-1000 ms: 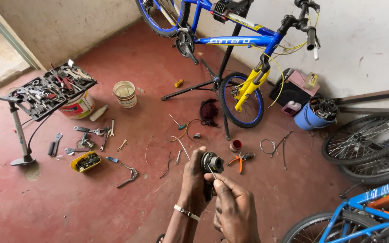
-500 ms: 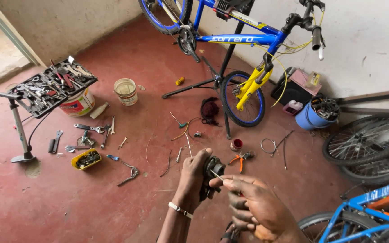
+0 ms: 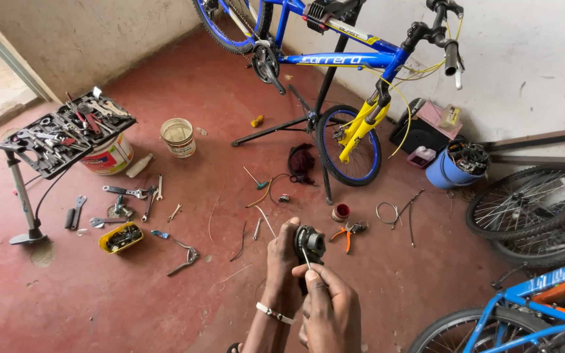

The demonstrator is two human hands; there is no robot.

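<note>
The blue bicycle [image 3: 361,65] on the stand loses its rear wheel and saddle past the far edge. A second blue bike [image 3: 524,307] at near right is cut by the corner. The left hand [image 3: 282,261] hides much of the small dark part [image 3: 310,242]. The tools in the tray [image 3: 67,131] are too small to tell apart.

My right hand [image 3: 329,312], spread open and off to the side 0.5 s ago, has closed up and come back beneath the small black part [image 3: 310,242], pinching a thin tool [image 3: 305,257] against it. My left hand [image 3: 282,256] has risen slightly with the part.
</note>
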